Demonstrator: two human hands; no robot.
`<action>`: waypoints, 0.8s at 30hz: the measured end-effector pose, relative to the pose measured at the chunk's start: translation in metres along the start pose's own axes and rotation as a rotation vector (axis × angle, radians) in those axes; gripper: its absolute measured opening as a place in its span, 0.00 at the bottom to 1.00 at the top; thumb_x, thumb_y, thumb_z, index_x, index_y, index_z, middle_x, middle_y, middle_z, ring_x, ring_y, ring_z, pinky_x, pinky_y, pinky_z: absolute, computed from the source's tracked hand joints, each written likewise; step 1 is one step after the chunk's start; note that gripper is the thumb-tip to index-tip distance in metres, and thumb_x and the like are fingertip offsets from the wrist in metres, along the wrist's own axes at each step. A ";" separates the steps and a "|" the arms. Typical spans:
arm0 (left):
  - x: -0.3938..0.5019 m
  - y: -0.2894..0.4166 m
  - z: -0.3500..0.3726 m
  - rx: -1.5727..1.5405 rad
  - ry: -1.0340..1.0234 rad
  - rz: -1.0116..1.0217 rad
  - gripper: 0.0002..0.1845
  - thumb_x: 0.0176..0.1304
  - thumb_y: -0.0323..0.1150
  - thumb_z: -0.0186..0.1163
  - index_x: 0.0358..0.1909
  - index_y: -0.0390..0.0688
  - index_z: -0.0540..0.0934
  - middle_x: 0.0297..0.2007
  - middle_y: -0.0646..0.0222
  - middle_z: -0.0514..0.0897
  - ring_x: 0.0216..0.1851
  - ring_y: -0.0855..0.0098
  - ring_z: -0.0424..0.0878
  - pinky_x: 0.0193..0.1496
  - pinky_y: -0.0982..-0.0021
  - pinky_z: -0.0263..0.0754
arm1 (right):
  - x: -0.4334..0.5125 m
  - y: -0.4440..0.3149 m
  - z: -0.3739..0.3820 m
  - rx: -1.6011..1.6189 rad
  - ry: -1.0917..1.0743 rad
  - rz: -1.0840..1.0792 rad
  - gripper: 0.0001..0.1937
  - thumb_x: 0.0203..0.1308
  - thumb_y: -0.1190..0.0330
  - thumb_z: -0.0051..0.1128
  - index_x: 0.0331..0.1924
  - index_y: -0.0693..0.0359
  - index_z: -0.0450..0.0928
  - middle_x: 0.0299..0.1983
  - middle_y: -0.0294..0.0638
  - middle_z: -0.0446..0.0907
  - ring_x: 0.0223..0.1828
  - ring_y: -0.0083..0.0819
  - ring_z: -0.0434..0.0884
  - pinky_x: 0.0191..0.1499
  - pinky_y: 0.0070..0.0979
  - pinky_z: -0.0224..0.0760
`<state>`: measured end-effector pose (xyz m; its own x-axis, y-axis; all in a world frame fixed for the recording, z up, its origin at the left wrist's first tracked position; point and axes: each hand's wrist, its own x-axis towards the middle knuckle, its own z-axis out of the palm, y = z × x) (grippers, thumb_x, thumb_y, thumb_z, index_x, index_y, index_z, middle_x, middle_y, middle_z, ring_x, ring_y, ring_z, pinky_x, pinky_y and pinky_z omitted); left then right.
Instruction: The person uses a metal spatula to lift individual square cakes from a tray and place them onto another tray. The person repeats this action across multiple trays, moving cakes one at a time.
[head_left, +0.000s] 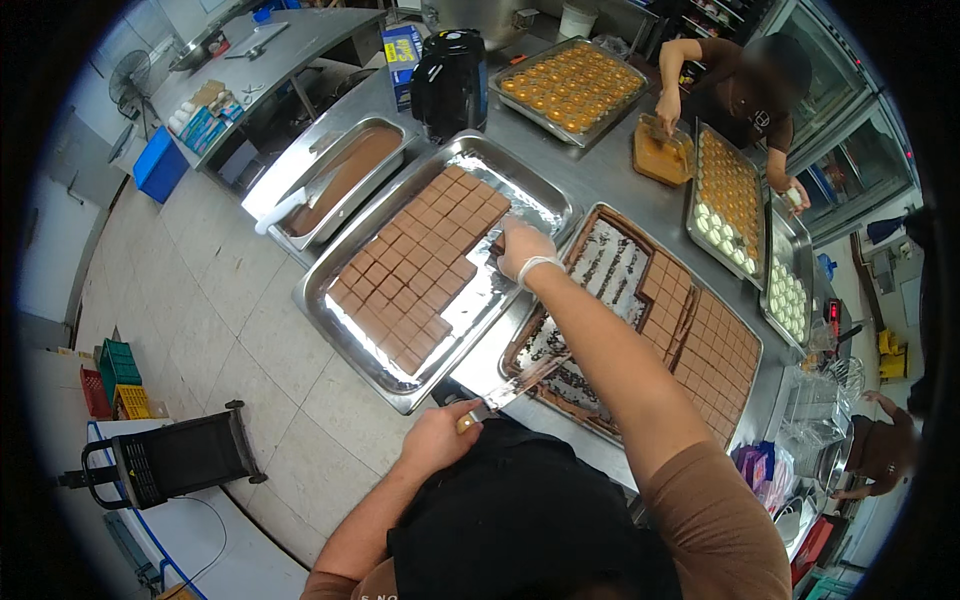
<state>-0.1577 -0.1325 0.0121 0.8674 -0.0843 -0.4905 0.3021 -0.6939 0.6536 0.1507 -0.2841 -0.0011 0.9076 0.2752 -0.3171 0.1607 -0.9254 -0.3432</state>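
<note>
My left hand (439, 444), bare, grips the light-coloured handle of a metal spatula (517, 386). Its chocolate-smeared blade reaches over the near edge of a baking tray (607, 255). In that tray, cut chocolate-topped cake (716, 352) fills the right part; crumbs and bare lining show at the left. My right hand (529, 251), in a clear glove, reaches over a deep steel pan (319, 292). Its fingers close on a dark cake square (498, 246), mostly hidden by the hand. Rows of cut squares (420, 259) stand in this pan, with foil-bright bottom showing beside them.
A steel pan of chocolate spread (356, 172) with a white-handled spatula (281, 211) stands left. Behind are a black appliance (450, 86) and a tray of orange-filled cups (574, 86). Across the table, a co-worker (750, 90) handles an orange-filled container (660, 154) beside filled trays (727, 195).
</note>
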 end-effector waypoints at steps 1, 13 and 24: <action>0.002 -0.001 -0.001 -0.001 -0.002 0.019 0.25 0.68 0.43 0.72 0.67 0.55 0.86 0.44 0.48 0.92 0.44 0.48 0.91 0.51 0.55 0.85 | 0.006 -0.002 0.010 0.002 0.015 -0.028 0.28 0.58 0.66 0.74 0.62 0.61 0.77 0.60 0.56 0.86 0.64 0.54 0.85 0.67 0.43 0.78; 0.022 -0.012 -0.014 -0.064 -0.139 0.017 0.26 0.70 0.45 0.68 0.70 0.61 0.84 0.42 0.46 0.91 0.44 0.45 0.91 0.50 0.51 0.84 | 0.051 0.030 0.046 0.101 -0.009 -0.138 0.23 0.55 0.70 0.76 0.56 0.61 0.85 0.53 0.56 0.89 0.57 0.53 0.88 0.62 0.42 0.81; 0.026 -0.009 -0.007 -0.046 -0.104 0.033 0.26 0.68 0.45 0.70 0.68 0.59 0.84 0.41 0.47 0.91 0.43 0.44 0.91 0.49 0.50 0.85 | 0.046 0.006 0.052 0.176 -0.032 -0.165 0.21 0.59 0.76 0.71 0.58 0.60 0.86 0.56 0.58 0.88 0.60 0.54 0.87 0.64 0.43 0.81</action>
<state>-0.1349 -0.1231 -0.0027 0.8320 -0.1817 -0.5242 0.2944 -0.6562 0.6948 0.1731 -0.2638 -0.0643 0.8613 0.4296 -0.2712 0.2328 -0.8082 -0.5409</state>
